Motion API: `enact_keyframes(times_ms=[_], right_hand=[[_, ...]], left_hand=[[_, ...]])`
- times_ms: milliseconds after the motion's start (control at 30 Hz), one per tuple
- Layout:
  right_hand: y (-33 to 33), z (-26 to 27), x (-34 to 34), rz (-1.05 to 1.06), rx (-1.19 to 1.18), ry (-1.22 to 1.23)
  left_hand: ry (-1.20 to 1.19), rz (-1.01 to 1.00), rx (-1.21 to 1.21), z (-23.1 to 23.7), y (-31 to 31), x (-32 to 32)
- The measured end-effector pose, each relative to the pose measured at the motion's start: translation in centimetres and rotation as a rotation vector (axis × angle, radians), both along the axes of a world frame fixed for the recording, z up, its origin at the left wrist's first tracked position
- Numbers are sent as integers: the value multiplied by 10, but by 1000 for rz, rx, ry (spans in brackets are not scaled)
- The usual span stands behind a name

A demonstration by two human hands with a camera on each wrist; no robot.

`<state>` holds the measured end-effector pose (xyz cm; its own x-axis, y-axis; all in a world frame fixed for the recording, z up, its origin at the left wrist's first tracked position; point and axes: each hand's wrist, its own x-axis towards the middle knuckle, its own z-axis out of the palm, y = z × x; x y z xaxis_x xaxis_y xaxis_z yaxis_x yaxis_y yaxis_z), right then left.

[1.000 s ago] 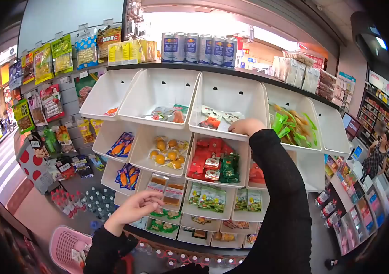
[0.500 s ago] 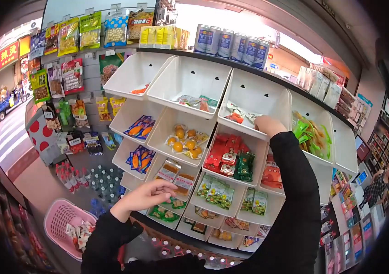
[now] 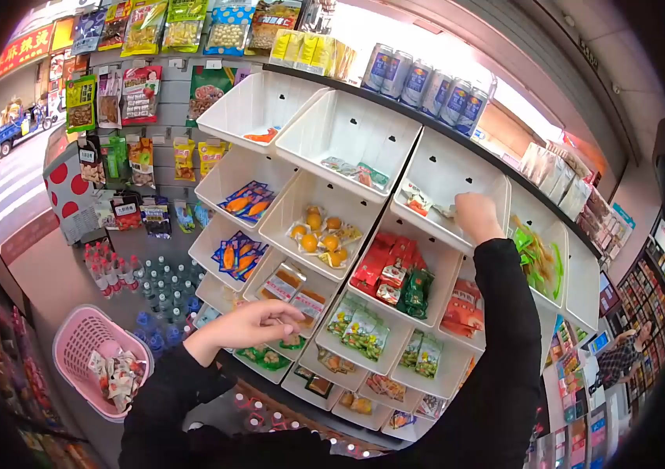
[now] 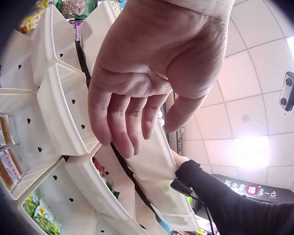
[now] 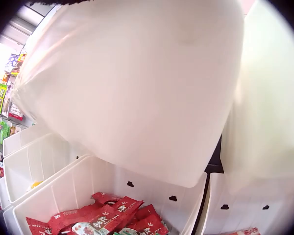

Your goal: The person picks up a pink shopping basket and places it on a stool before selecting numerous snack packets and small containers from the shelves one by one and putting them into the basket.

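1. At my far left, the pink basket [image 3: 82, 336] stands on the floor with a loose pile of wrapped packets [image 3: 117, 379] inside. I take these as the part that is done, though I can't count them.
2. My left hand [image 3: 248, 324] hangs released in front of the brown-filled packs [image 3: 309, 305], fingers loosely bent, nothing in them.
3. Above and to its right, a top-row bin [image 3: 371, 129] has a few small packets [image 3: 356, 172] at its front. I don't touch them.
4. In the next top-row bin [image 3: 457, 168], a small red-and-white packet group [image 3: 417, 200] lies toward the front left, with a pale packet [image 3: 443, 209] just beside my right hand. So few packets show here that I judge this bin nearly worked through, but not finished.
5. My right hand [image 3: 475, 215] is at that bin's front, fingers pointing down and mostly hidden. I can't tell whether it grasps a packet; the right wrist view shows mainly a blurred white surface.
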<state>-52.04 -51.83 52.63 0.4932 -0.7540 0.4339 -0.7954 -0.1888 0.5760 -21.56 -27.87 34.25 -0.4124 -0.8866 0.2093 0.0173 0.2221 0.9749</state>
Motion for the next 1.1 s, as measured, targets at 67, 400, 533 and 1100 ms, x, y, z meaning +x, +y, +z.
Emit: enact_keyframes(times_ms=[67,400,533,1100], right_hand=[[0,3,1,-15,-28,-25],[36,30,-6,-36,-240,-270],[108,27,-5,109,-341,-342],[262,-144,60,749,179,-798]], left_hand=[[-9,-1,1,0,-1,0],[-37,-112,9,12,-22,-26],[-29,-166,-63,30,-30,-64],[790,-127,163,-4,-1,-79]])
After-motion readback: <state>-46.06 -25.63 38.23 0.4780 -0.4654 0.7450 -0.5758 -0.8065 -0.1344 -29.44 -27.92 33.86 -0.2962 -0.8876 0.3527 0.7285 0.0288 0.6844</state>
